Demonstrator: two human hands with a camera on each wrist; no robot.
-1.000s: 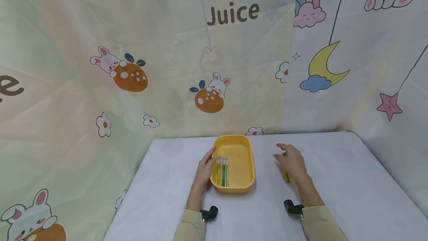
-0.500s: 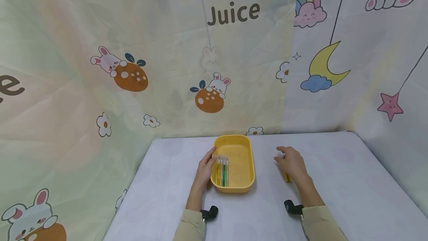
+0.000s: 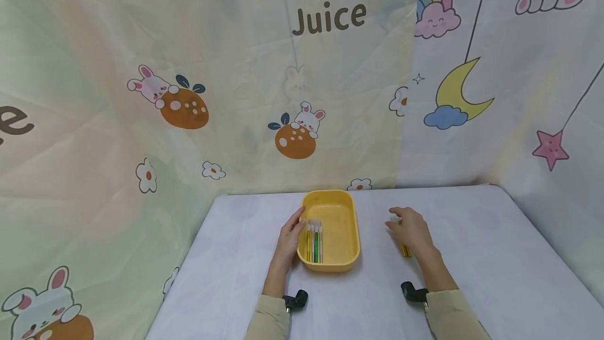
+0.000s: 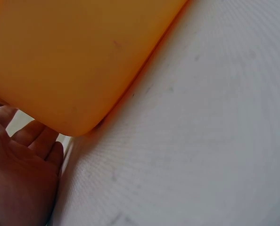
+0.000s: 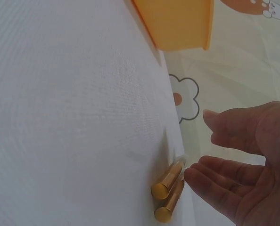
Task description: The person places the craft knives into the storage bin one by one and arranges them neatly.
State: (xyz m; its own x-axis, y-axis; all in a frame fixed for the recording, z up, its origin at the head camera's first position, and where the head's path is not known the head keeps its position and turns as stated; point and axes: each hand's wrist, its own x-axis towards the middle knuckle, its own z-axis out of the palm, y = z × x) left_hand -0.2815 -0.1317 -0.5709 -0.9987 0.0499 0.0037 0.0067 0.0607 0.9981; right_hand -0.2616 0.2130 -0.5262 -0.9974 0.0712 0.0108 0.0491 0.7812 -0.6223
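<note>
A yellow rectangular tray (image 3: 337, 243) stands on the table, its outer wall (image 4: 78, 61) filling the upper left of the left wrist view. My left hand (image 3: 286, 240) rests against the tray's left side, fingers at the rim and only loosely bent. Along the tray's left inside lie several slim pen-like sticks (image 3: 315, 245), yellow, green and pale, with clear or whitish tips. To the right of the tray, my right hand (image 3: 411, 230) hovers with thumb and fingers apart and nothing between them. Beneath it lie two yellow pen-like sticks (image 5: 167, 183) side by side, mostly hidden by the hand in the head view.
The table (image 3: 358, 308) has a white cover. Printed cloth walls (image 3: 245, 67) stand behind it and at both sides. A small black camera (image 3: 295, 300) is strapped on the left wrist and another black camera (image 3: 413, 292) on the right.
My right hand has dipped slightly, its thumb and fingers still apart above the yellow sticks. The left hand, the tray and its contents stay in place.
</note>
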